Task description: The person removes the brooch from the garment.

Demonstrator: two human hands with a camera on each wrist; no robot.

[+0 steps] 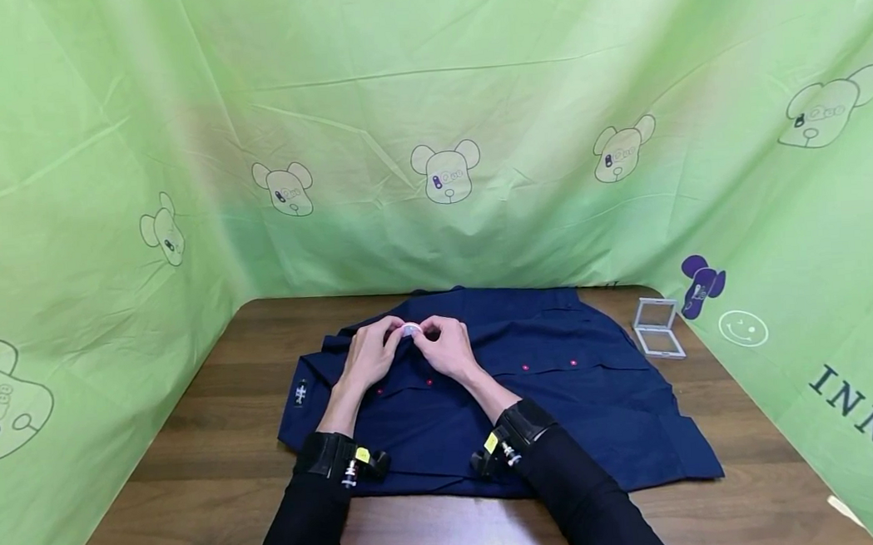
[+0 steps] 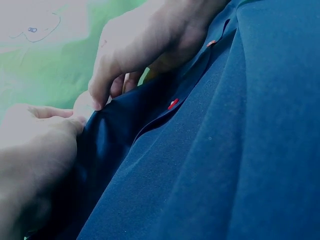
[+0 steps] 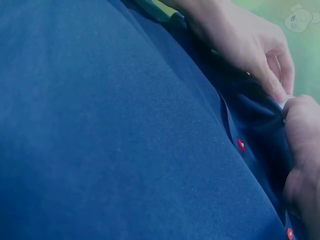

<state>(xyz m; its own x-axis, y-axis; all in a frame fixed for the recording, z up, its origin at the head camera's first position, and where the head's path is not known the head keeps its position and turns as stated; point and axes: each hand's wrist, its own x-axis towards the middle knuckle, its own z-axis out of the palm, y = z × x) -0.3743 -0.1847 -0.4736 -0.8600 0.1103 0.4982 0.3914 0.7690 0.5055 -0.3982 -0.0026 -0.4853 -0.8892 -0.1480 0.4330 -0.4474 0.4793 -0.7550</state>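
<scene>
A navy button-up garment (image 1: 551, 432) is spread over the wooden table. Near its far side, the left hand (image 1: 369, 353) and right hand (image 1: 447, 348) meet, fingertips close together. Between them they pinch a small, pale, round-edged piece (image 1: 411, 329), right at a raised fold of the navy cloth. In the left wrist view, the thumb and forefinger of the right hand (image 2: 145, 45) press on the piece at the cloth's edge. The right wrist view shows only a white sliver (image 3: 286, 101) of it, since fingers cover the rest; its exact kind cannot be told.
Red buttons (image 1: 526, 368) run along the garment's placket. A patterned tag (image 1: 300, 392) marks its left end. To the right, an open, hinged grey frame (image 1: 656, 328) lies on the table (image 1: 192, 454). Green printed curtains (image 1: 349, 78) surround the table's back and sides.
</scene>
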